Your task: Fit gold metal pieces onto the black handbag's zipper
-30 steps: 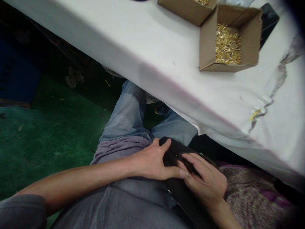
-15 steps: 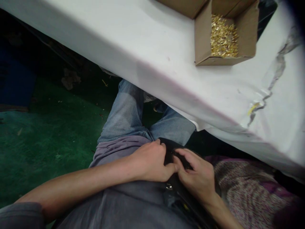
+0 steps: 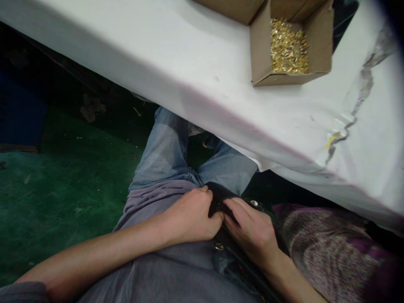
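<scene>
Nearest of all came the grey shirt (image 3: 176,273), and right up against it, slanting across the lap, lay the black leather-look article (image 3: 221,191). Both hands were on it! The left hand (image 3: 192,214) came in with its fingers bent over the upper part, nearly closed on the black material, thumb reaching across toward the other side. And there, just beside that thumb, was the right hand (image 3: 252,227), forefinger and thumb drawn together in a close grip on the same piece, the other fingers curled; the exact spot being pinched was hidden. Whether thumb and fingers touched across the gap, nobody could tell.

A metal ring (image 3: 219,246) gleamed below the left thumb, and a round metal stud (image 3: 254,203) shone just beyond the right knuckles. Beyond the lap stretched the blue jeans (image 3: 164,147), the lower legs running in under the table, while a speckled purple-edged cloth (image 3: 322,248) bulged out at the right.

Then the white-covered table (image 3: 158,50), split near its right end by a jagged tear (image 3: 366,80) with a yellow patch at the near end. On top stood an open cardboard box (image 3: 260,54), gold-coloured pieces (image 3: 287,48) heaped inside, touching a second box (image 3: 230,8) cut off by the frame. Farthest down spread the green floor (image 3: 88,202).
</scene>
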A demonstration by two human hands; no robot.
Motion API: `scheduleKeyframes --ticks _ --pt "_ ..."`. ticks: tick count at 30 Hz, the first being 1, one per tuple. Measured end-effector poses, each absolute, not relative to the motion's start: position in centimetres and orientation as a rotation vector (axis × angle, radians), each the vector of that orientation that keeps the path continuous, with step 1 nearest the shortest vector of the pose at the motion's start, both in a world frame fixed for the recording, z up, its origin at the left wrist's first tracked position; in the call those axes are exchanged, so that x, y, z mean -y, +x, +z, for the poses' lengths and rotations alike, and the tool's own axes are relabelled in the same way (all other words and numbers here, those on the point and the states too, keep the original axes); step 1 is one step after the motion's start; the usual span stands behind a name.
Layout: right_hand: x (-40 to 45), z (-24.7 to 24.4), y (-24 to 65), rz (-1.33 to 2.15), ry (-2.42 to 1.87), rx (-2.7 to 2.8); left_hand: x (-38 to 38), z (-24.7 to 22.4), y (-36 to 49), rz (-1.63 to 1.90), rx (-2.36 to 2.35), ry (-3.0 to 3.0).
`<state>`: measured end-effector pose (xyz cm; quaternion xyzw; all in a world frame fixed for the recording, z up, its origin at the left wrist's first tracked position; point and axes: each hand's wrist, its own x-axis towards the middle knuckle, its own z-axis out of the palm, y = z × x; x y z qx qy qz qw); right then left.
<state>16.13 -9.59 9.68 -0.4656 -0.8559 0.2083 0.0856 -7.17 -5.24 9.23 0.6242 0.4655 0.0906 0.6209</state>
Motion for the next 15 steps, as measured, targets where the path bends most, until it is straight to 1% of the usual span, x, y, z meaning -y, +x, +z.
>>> scheduleKeyframes --ticks 4,10,15 --pt "11.0 9.3 16.7 0.397 -1.415 2.531 4.9 9.5 -7.0 0.258 -1.055 1.356" --pt "11.5 8.7 17.0 0.321 -1.41 2.444 4.6 9.6 -7.0 0.257 -1.069 1.338" --pt "11.4 8.5 17.2 0.136 -1.284 2.499 4.6 9.6 -6.9 0.247 -1.078 1.36"
